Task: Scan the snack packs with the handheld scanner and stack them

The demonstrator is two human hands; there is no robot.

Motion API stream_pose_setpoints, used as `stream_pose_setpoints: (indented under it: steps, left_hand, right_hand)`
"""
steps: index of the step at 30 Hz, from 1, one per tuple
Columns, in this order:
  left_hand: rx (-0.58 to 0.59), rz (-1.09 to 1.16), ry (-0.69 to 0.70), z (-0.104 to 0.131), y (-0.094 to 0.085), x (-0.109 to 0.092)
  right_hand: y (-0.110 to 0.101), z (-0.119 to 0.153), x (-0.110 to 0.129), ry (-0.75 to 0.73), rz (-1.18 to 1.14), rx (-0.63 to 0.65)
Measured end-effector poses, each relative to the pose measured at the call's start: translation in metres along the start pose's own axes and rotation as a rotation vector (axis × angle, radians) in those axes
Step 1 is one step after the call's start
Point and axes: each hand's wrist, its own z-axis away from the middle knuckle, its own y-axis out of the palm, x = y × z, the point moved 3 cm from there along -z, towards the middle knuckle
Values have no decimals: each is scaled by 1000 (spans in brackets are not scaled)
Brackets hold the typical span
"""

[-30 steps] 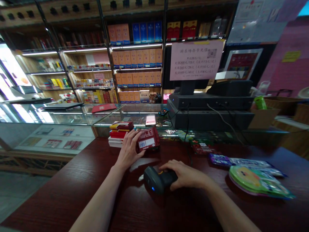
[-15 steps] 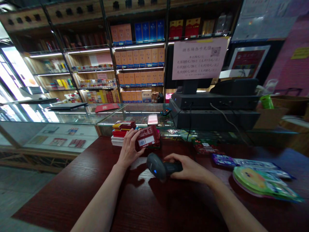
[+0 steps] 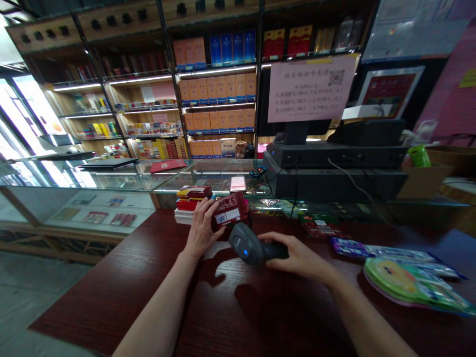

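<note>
My left hand (image 3: 203,225) is closed on the left edge of a dark red packet (image 3: 231,210), tilted up so that its white label and barcode face me. In my right hand (image 3: 293,254) is a dark grey barcode scanner (image 3: 247,244), gripped by its handle, a blue light glowing on top. The scanner's head is just in front of the packet and points toward it. Behind my left fingers stands a stack of small boxes (image 3: 185,204), red and yellow over white.
On the right of the brown table (image 3: 122,292) lie purple-and-silver packets (image 3: 394,252) and a green package (image 3: 403,280). A dark red and green packet (image 3: 320,225) lies farther back. Beyond are a glass counter (image 3: 201,168) and a monitor bearing a pink sign (image 3: 311,91).
The scanner, in my right hand, has risen slightly and come closer to the packet. My left hand keeps its hold on the packet. The view has shifted a little.
</note>
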Motion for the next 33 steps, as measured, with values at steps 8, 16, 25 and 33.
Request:
stream_pose_setpoints:
  steps: [8,16,25,33]
  left_hand:
    - [-4,-12,-7,1,2,1]
    - [7,-10,-18,1,1,0]
    - [-6,1,-8,0,0,-1]
    - [-16,4,-5,0,-1,-2]
  right_hand:
    - [-2,2,0,24,19,27]
    - [-3,1,-1,19,10,34]
    - [8,-1,-19,77,76,165]
    - [16,-2,-37,106,263,190]
